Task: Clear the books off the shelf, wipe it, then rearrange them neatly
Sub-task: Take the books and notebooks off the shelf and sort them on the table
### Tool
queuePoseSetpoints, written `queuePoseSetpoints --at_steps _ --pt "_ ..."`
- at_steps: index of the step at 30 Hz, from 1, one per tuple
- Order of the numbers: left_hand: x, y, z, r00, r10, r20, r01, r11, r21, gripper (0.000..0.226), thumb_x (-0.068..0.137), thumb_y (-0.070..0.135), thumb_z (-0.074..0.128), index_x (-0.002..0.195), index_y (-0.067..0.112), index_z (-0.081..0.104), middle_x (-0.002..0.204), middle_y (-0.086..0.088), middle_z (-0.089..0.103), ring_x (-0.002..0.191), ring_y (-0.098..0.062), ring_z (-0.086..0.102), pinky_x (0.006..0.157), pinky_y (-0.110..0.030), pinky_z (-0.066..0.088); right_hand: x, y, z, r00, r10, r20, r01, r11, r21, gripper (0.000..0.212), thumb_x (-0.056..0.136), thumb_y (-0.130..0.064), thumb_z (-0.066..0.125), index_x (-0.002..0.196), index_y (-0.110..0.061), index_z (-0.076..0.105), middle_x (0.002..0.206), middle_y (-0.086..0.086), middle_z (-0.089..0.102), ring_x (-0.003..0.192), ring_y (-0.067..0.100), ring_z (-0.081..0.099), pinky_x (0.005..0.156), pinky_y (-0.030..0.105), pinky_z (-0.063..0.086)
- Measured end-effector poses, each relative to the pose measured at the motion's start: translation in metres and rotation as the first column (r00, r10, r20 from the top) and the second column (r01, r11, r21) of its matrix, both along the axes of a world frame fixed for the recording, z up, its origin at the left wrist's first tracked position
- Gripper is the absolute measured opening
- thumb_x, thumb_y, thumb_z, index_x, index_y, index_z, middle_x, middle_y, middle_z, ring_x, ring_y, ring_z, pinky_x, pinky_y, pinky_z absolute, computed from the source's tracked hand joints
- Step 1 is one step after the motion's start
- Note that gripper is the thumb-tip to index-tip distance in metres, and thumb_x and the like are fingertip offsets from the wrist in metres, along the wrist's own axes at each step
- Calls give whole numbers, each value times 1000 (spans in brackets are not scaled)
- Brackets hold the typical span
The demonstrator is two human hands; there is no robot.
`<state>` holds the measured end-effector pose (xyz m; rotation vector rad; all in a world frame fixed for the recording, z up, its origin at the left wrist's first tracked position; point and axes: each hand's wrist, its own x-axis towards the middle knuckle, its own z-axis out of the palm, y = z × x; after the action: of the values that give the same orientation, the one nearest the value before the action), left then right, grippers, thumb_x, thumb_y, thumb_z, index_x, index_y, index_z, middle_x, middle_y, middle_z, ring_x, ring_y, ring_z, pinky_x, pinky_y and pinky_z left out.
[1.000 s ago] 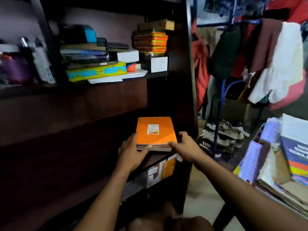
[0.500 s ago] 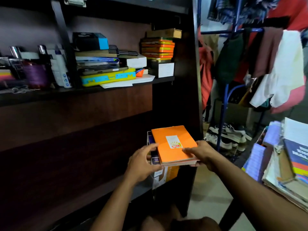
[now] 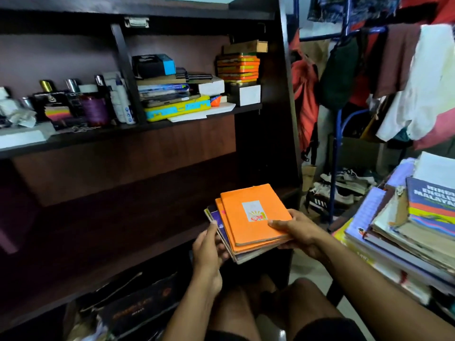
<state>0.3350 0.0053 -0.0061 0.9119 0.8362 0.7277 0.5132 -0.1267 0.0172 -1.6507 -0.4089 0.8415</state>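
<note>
A small stack of thin books [image 3: 251,217], with an orange notebook bearing a white label on top, is held in the air in front of the dark wooden shelf [image 3: 128,232]. My left hand [image 3: 209,247] grips the stack's left edge, thumb on the covers. My right hand [image 3: 299,232] grips its right edge, thumb lying on the orange cover and fingers underneath. The lower shelf board behind the stack is bare and dark. A big pile of books [image 3: 403,232] lies at the right.
The upper shelf [image 3: 138,126] carries bottles, boxes, a blue-yellow case and a stack of orange tins. A blue clothes rack [image 3: 336,134] hung with garments stands at the right, shoes beneath it. Dark bags lie on the floor at the lower left.
Both hands have lifted the stack off the lower shelf and drawn it out toward me and a little right. The stack has fanned slightly.
</note>
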Motion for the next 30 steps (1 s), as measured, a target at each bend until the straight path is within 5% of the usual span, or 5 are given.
queuePoseSetpoints --at_steps 2,7,18,27,30 --pt "-10 -16 0 994 -109 -27 108 994 -35 26 97 34 66 103 10 73 72 -1 70 55 -13 55 46 -23 39 -13 -27 -3 999 15 -42 -14 1000 22 48 87 -18 78 128 -16 53 120 15 66 97 30 68 61 37 59" --pt "-11 -73 29 963 -269 -7 266 951 154 23 98 26 65 119 18 67 104 -7 78 96 -27 75 86 -42 61 -48 -105 -21 972 -31 -232 62 990 129 59 81 -13 81 133 -9 52 116 21 71 87 32 70 67 46 61" --pt "65 -171 178 817 -576 -24 522 720 458 21 98 15 64 118 22 66 102 -5 78 95 -27 76 92 -50 59 -56 -218 67 896 -248 -369 397 821 411 43 87 -35 68 124 -12 67 112 18 74 79 34 74 58 48 61" --pt "126 -239 185 860 -497 114 426 824 373 22 90 22 65 112 18 63 107 -20 73 97 -43 71 79 -66 58 -9 -344 149 719 -694 30 631 671 391 21 101 -18 56 115 -3 61 81 9 71 60 16 65 53 28 56" --pt "137 -252 172 837 -530 133 464 818 339 23 96 17 61 119 17 57 103 -15 72 78 -33 72 57 -50 61 1 -410 169 583 -799 144 721 592 360 7 102 -14 55 99 -9 58 64 5 65 43 4 56 44 18 48"
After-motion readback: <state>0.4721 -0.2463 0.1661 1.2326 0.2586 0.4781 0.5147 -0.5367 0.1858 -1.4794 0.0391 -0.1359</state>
